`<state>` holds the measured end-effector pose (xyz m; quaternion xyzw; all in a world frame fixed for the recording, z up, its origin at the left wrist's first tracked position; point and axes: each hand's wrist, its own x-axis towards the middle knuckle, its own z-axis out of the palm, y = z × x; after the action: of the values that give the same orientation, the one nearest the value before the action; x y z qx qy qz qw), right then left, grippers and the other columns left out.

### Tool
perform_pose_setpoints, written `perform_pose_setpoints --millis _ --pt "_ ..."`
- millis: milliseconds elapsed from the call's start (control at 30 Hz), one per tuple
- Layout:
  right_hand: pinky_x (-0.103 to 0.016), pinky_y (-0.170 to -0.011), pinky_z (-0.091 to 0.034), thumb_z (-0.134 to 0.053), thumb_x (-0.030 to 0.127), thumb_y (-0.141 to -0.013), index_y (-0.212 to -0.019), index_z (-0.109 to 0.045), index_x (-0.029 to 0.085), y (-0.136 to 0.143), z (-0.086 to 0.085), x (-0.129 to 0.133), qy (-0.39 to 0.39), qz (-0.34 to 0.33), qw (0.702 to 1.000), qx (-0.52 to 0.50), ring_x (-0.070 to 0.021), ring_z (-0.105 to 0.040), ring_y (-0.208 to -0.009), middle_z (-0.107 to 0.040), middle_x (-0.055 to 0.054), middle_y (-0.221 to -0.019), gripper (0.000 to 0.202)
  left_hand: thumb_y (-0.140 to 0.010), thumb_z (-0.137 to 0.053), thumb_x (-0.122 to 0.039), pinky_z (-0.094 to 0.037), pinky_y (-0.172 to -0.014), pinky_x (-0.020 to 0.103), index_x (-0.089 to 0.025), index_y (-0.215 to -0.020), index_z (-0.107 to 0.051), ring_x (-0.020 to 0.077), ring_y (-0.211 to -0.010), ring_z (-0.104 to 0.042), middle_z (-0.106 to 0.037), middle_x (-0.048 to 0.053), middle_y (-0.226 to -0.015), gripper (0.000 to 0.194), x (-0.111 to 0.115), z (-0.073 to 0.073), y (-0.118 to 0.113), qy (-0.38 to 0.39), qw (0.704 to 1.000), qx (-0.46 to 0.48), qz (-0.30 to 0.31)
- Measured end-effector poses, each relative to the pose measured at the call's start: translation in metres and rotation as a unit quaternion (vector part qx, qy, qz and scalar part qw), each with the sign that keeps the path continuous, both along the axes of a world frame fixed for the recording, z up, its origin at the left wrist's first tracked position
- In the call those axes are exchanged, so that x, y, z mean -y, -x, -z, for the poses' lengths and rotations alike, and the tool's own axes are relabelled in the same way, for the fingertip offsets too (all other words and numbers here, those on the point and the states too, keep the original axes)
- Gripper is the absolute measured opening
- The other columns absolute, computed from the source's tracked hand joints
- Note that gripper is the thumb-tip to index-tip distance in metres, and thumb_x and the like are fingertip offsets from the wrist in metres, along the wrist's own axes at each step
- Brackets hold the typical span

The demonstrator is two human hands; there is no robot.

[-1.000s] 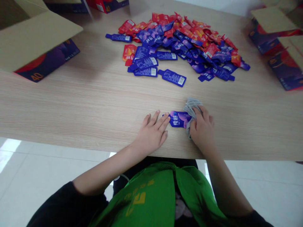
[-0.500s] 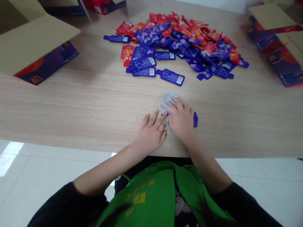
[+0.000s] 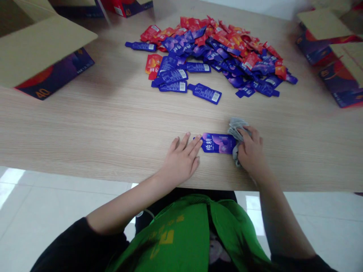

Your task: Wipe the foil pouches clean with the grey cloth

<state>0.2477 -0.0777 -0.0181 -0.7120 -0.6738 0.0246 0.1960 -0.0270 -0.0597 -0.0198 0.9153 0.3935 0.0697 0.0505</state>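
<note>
A blue-purple bottle-shaped sachet (image 3: 219, 143) lies flat near the front of the table, its narrow neck to the left. Fingertips of my left hand (image 3: 181, 158) press on that neck; the fingers are stretched out and flat. At the sachet's right end, my right hand (image 3: 251, 151) is closed on a crumpled grey cloth (image 3: 236, 128), which covers the sachet's right edge. Part of the cloth sticks out beyond my fingers, above and below.
Red sachets (image 3: 224, 36) and blue sachets (image 3: 224, 56) are heaped at the back of the wooden table (image 3: 99, 128). Several blue ones lie loose in front. An open carton (image 3: 56, 75) stands at the left, and more cartons (image 3: 344, 79) stand at the right.
My right hand has moved right with the grey cloth along the sachet, uncovering its printed front. My left hand has stayed on the neck.
</note>
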Motion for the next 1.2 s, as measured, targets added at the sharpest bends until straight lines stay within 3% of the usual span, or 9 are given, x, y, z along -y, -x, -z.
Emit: perform_pose_setpoints --millis 100,200,300,400,533,767,933,1067,1200 --pt "-0.058 -0.112 -0.044 -0.037 0.013 -0.09 -0.138 -0.06 0.017 0.003 -0.006 -0.008 -0.05 0.008 0.997 -0.066 -0.0318 -0.05 -0.137 -0.054 -0.019 -0.143 0.053 -0.106 -0.038 -0.035 -0.035 -0.121 0.058 -0.018 -0.161 -0.041 0.0358 -0.156 -0.033 -0.039 0.005 -0.169 0.058 0.0 0.001 0.0 -0.004 1.0 0.001 -0.001" --pt "-0.056 -0.112 -0.044 -0.036 0.013 -0.091 -0.142 -0.057 0.017 0.035 -0.015 -0.018 -0.087 -0.013 0.993 -0.082 -0.03 -0.048 -0.14 -0.053 -0.018 -0.146 0.055 -0.106 -0.038 -0.034 -0.034 -0.121 0.059 -0.016 -0.161 -0.041 0.0368 -0.156 -0.033 -0.038 0.006 -0.169 0.058 0.0 0.0 -0.001 -0.006 1.0 0.0 -0.001" --pt "-0.055 -0.109 -0.043 -0.037 0.011 -0.092 -0.143 -0.057 0.019 0.077 -0.019 -0.026 -0.034 -0.065 0.997 -0.032 -0.0314 -0.049 -0.137 -0.051 -0.016 -0.153 0.056 -0.107 -0.037 -0.034 -0.035 -0.121 0.06 -0.015 -0.16 -0.042 0.0375 -0.155 -0.034 -0.039 0.007 -0.168 0.057 0.0 -0.001 0.0 -0.004 1.0 -0.001 -0.001" --pt "-0.056 -0.102 -0.043 -0.042 0.015 -0.093 -0.142 -0.06 0.02 0.1 -0.018 -0.028 0.032 -0.082 0.994 0.058 -0.0359 -0.053 -0.126 -0.05 -0.013 -0.158 0.052 -0.107 -0.038 -0.035 -0.035 -0.12 0.06 -0.016 -0.16 -0.043 0.0371 -0.155 -0.034 -0.041 0.008 -0.167 0.057 0.0 -0.002 0.0 -0.003 1.0 -0.001 0.0" --pt "-0.057 -0.096 -0.044 -0.042 0.017 -0.093 -0.145 -0.058 0.019 0.089 -0.016 -0.022 0.04 -0.047 0.994 0.092 -0.0375 -0.053 -0.119 -0.049 -0.014 -0.159 0.054 -0.106 -0.038 -0.033 -0.034 -0.121 0.059 -0.017 -0.161 -0.042 0.0364 -0.156 -0.034 -0.04 0.006 -0.168 0.057 0.0 -0.003 0.0 0.001 1.0 -0.001 -0.002" --pt "-0.064 -0.098 -0.044 -0.04 0.018 -0.091 -0.146 -0.054 0.019 0.045 -0.008 -0.002 0.024 0.072 0.996 0.041 -0.0387 -0.052 -0.123 -0.047 -0.018 -0.156 0.057 -0.107 -0.036 -0.033 -0.035 -0.12 0.06 -0.019 -0.16 -0.043 0.0373 -0.156 -0.033 -0.04 0.005 -0.169 0.056 -0.002 -0.001 -0.001 0.004 1.0 0.0 0.003" --pt "-0.061 -0.107 -0.043 -0.038 0.015 -0.091 -0.143 -0.057 0.019 0.022 -0.01 -0.003 0.008 0.058 0.998 0.008 -0.036 -0.051 -0.133 -0.05 -0.019 -0.15 0.056 -0.107 -0.036 -0.035 -0.036 -0.119 0.061 -0.017 -0.16 -0.044 0.0386 -0.155 -0.034 -0.039 0.006 -0.169 0.056 -0.002 -0.001 -0.001 0.008 1.0 -0.002 0.008" --pt "-0.057 -0.11 -0.043 -0.036 0.012 -0.091 -0.144 -0.058 0.021 0.036 -0.02 -0.013 -0.067 0.016 0.997 -0.021 -0.0322 -0.048 -0.138 -0.051 -0.017 -0.147 0.058 -0.107 -0.037 -0.034 -0.035 -0.119 0.062 -0.016 -0.16 -0.043 0.039 -0.155 -0.033 -0.039 0.008 -0.169 0.057 -0.001 -0.002 -0.003 0.002 1.0 0.002 0.003" --pt "-0.053 -0.106 -0.044 -0.041 0.013 -0.093 -0.145 -0.06 0.021 0.08 -0.023 -0.02 -0.012 -0.058 0.998 0.03 -0.0334 -0.049 -0.135 -0.049 -0.015 -0.156 0.056 -0.107 -0.036 -0.035 -0.034 -0.12 0.062 -0.014 -0.159 -0.045 0.0399 -0.155 -0.033 -0.04 0.009 -0.168 0.056 0.0 -0.001 -0.002 0.002 1.0 -0.002 0.002"
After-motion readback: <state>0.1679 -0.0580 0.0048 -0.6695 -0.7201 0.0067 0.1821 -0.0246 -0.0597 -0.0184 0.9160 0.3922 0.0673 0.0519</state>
